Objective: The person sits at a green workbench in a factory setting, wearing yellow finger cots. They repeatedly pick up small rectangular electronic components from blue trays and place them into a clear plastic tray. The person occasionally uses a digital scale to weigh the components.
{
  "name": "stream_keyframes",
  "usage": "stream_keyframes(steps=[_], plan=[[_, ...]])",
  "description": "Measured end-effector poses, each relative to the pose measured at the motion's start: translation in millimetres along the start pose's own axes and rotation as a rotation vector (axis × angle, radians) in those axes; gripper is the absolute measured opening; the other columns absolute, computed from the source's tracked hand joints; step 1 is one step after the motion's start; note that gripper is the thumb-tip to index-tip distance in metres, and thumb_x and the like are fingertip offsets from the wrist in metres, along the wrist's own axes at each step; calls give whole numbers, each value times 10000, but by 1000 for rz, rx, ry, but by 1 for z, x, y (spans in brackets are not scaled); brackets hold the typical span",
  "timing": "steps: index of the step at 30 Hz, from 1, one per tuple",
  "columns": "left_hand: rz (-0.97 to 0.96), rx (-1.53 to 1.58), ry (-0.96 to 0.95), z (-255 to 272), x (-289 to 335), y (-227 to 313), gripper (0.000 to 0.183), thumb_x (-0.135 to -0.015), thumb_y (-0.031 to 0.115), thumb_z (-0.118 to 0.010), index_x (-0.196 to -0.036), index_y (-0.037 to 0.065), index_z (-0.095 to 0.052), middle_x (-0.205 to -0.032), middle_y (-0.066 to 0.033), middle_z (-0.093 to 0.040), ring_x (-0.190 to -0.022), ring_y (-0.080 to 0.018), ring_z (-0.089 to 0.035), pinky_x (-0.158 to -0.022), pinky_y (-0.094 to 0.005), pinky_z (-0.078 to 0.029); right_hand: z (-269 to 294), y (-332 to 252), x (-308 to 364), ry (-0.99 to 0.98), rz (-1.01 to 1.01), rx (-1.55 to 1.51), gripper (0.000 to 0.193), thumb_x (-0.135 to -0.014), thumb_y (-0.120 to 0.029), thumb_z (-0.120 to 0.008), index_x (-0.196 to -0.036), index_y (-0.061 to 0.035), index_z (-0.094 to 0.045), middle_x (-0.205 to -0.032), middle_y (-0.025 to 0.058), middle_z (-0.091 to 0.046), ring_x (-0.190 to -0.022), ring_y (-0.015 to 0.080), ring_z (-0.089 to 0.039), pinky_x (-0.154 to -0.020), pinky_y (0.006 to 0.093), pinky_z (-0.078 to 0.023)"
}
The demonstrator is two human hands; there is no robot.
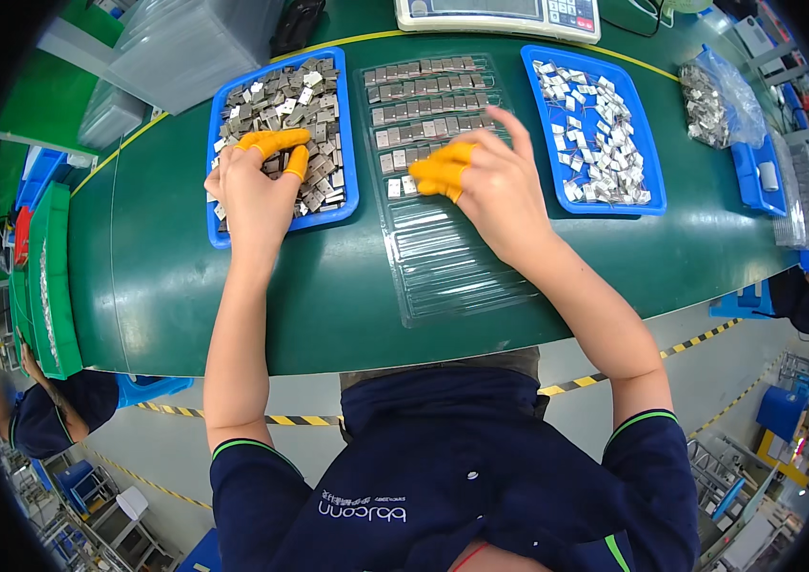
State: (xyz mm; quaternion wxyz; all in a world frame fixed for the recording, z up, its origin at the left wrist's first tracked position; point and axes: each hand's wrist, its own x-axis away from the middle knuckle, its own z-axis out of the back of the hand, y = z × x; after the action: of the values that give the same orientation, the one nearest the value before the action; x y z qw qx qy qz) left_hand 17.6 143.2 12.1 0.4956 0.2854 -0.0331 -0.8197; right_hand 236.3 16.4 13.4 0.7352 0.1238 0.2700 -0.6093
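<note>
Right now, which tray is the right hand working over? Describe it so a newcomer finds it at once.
On the green table, look between the two blue bins. The clear plastic tray lies there, under the right hand. Unlike the bins' loose piles, it is see-through and ribbed, with small metal parts in neat rows at its far end only.

Worker in dark navy short-sleeved polo, green piping edging both sleeve cuffs, small pale lettering across chest. Orange rubber finger cots cover several fingers (276, 143) of left hand (254, 195), likewise right hand (490, 186). Forearms bare, no watch or wristband.
</note>
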Motion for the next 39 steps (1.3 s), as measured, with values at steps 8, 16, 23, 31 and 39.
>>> stream_keyframes(steps=[8,16,23,31,39], plan=[[-29,-135,-67,3,1,8,224,-699,198,-705,-826,21,-654,-764,-105,-580,-846,-243,-513,-843,-384,-292,42,97,12,17,-458,164,276,-795,-205,-627,-1015,-39,-633,-1008,181,-607,-882,322,-587,-877,416,-414],[-162,-238,-7,1,6,11,166,-690,123,-680,-723,-20,-602,-730,-116,-563,-824,-247,-519,-867,-414,-289,38,103,19,-148,-703,242,283,-719,6,-577,-997,-7,-631,-952,190,-613,-847,336,-600,-774,387,-472],[-153,-203,82,-4,4,2,187,-710,135,-663,-803,-18,-610,-741,-108,-571,-824,-248,-521,-869,-398,-284,46,106,20,-81,-835,5,167,-716,-25,-635,-878,-12,-671,-828,158,-656,-772,292,-629,-716,354,-489],[294,805,-62,2,1,20,167,-855,61,-558,-989,-31,-597,-846,-98,-638,-718,-138,-589,-686,-255,-452,47,118,19,94,-778,-106,187,-738,-33,-637,-924,-22,-643,-843,124,-654,-751,223,-625,-666,325,-488],[296,1068,-131,10,2,32,189,-866,15,-535,-1036,-69,-547,-899,-147,-639,-843,-180,-639,-757,-250,-509,56,117,21,120,-818,-221,195,-801,-42,-574,-994,-29,-601,-826,115,-637,-697,187,-631,-645,288,-483]])
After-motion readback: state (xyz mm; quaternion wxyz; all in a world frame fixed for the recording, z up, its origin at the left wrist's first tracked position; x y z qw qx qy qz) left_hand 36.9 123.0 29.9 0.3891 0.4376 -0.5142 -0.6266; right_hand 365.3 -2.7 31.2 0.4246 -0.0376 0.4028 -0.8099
